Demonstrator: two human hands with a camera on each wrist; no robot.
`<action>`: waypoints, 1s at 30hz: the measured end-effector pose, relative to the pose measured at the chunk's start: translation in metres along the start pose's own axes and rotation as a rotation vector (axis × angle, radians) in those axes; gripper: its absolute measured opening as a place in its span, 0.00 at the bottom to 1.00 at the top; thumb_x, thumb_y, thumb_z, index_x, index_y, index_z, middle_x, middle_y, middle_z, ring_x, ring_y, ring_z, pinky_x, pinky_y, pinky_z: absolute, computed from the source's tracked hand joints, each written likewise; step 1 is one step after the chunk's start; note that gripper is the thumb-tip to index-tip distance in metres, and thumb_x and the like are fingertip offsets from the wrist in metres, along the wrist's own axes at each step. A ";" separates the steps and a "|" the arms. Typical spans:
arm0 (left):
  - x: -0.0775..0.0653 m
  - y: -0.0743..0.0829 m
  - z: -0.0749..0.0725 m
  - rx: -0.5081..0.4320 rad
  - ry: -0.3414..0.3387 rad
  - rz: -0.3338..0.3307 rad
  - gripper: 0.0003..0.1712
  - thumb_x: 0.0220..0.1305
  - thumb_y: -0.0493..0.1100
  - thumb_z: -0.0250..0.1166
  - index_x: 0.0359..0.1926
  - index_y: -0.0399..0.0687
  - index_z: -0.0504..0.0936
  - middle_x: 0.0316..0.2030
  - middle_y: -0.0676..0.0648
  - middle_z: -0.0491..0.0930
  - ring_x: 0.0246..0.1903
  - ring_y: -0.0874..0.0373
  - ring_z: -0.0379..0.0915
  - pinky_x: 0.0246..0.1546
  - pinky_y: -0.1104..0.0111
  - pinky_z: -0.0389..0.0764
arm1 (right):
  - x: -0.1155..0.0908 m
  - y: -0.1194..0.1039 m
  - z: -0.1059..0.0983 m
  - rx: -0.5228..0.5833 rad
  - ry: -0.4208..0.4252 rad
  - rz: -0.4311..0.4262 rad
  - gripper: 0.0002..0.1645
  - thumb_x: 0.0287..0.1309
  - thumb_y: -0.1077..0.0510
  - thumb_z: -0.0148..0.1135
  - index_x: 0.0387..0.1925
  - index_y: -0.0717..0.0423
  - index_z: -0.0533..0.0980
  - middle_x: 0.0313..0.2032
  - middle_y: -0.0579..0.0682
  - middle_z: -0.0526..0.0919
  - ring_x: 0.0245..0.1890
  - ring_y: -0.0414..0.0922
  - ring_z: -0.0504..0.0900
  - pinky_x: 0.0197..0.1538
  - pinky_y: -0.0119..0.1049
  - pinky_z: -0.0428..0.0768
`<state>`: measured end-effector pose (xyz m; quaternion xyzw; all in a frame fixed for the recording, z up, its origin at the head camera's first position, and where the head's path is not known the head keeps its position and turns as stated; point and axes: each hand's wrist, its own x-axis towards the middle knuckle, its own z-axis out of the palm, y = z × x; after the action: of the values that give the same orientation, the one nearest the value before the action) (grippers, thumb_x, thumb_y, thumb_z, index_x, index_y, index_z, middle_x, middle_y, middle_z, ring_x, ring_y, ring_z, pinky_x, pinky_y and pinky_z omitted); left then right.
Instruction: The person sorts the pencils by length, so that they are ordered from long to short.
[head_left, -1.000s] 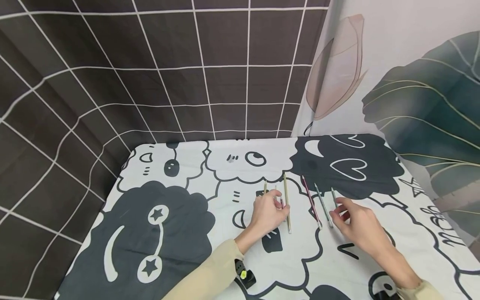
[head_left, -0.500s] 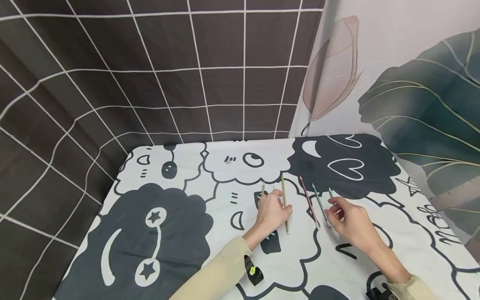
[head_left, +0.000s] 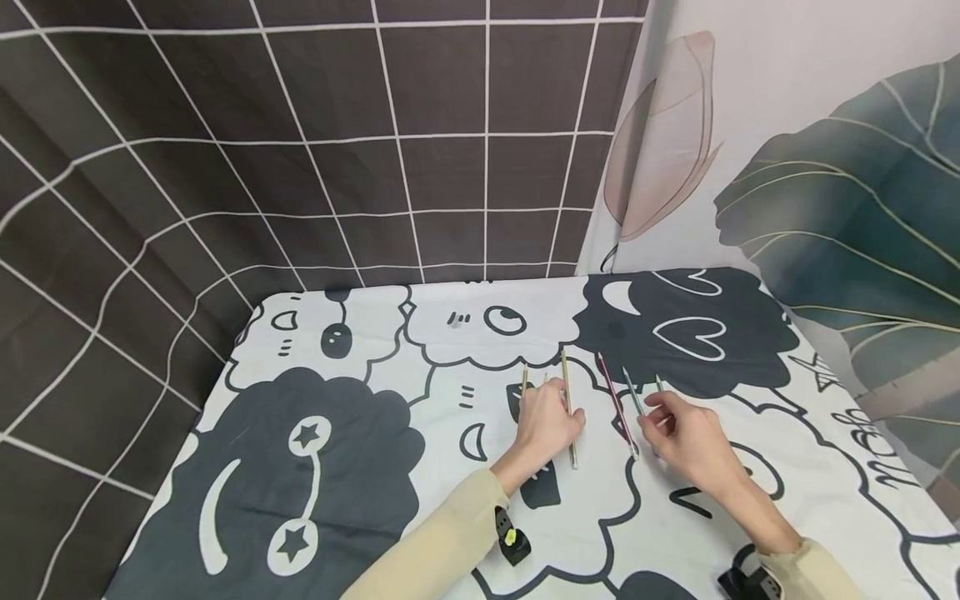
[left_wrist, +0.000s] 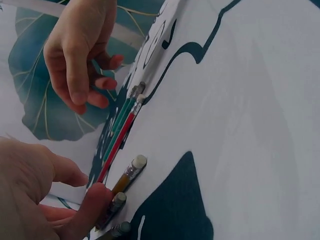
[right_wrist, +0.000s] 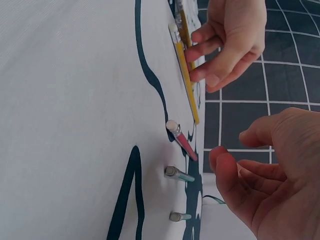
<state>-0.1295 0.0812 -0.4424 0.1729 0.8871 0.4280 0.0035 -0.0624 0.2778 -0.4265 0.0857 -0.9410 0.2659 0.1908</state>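
Several pencils with eraser ends lie roughly side by side on a printed cloth. My left hand is over the left ones, fingers loosely bent beside a yellow pencil; another yellow pencil shows past its fingers, and its palm hides more. To the right lie a red pencil and a green pencil. Above the green pencils is my right hand, its thumb and fingers apart with nothing between them in the right wrist view. The second green pencil is partly covered by that hand in the head view.
The black-and-white cartoon cloth covers the table. Behind it hangs a dark curtain with a white grid. A leaf-print curtain hangs at the right. Each wrist wears a dark strapped camera.
My right hand has drifted left, from the far-right green pencil toward the other green one. The left hand has edged slightly right. The pencils keep their arrangement.
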 end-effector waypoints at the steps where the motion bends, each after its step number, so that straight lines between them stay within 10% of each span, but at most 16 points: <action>1: 0.000 0.000 0.001 0.018 -0.002 -0.001 0.16 0.53 0.35 0.73 0.43 0.31 0.83 0.10 0.57 0.69 0.07 0.70 0.62 0.09 0.78 0.64 | 0.000 0.000 0.001 0.003 0.002 -0.003 0.14 0.46 0.73 0.70 0.38 0.69 0.79 0.23 0.46 0.81 0.19 0.36 0.74 0.19 0.31 0.71; 15: -0.001 0.006 0.006 0.224 0.004 0.030 0.17 0.50 0.37 0.75 0.39 0.32 0.82 0.22 0.39 0.82 0.15 0.56 0.77 0.12 0.74 0.71 | 0.005 -0.001 0.007 -0.002 -0.040 0.050 0.13 0.47 0.71 0.69 0.37 0.71 0.78 0.22 0.47 0.79 0.20 0.39 0.76 0.22 0.33 0.74; 30: 0.000 0.005 0.016 0.244 0.023 0.074 0.12 0.45 0.27 0.71 0.35 0.28 0.81 0.18 0.43 0.74 0.12 0.59 0.71 0.08 0.79 0.64 | 0.006 -0.003 0.012 0.012 -0.058 0.108 0.11 0.48 0.71 0.68 0.36 0.70 0.78 0.21 0.46 0.78 0.20 0.39 0.75 0.23 0.32 0.73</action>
<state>-0.1252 0.0962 -0.4494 0.1996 0.9255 0.3188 -0.0436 -0.0709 0.2684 -0.4321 0.0438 -0.9477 0.2791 0.1483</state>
